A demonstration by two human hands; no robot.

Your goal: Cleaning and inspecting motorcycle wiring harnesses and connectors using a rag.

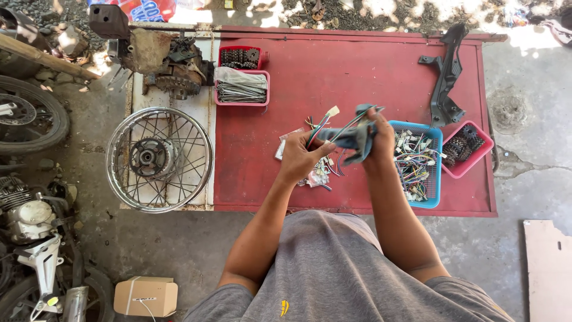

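**Both hands held a wire harness above the red tabletop**

The person stood at the near edge of the red tabletop [333,77], both arms reaching forward over it. The left hand [300,156] had its fingers closed around a bundle of coloured wires [319,128], whose white plug connector [332,111] stuck up just above the hand. The right hand [379,138] had its fingers wrapped tight around a grey-blue sleeve [356,136] of the same bundle, held between the two hands, above the middle of the tabletop and somewhat toward its near edge.

Under the hands, small clear packets and loose wires [319,173] lay on the tabletop. Just beside the right hand, toward the right edge, stood a blue basket [438,173] filled with wires and white connectors. Touching its right side was a pink basket [485,146] holding dark chain pieces. Near the far right corner lay a black metal bracket [447,77].

At the far left corner stood a pink tray [241,86] of thin metal spokes, with a red tray [241,57] of dark parts right behind it. Beyond the left edge, a spoked wheel rim [159,159] lay flat on a white board, with a greasy engine part [170,59] at the board's far end. A cardboard box [146,296] sat on the floor.
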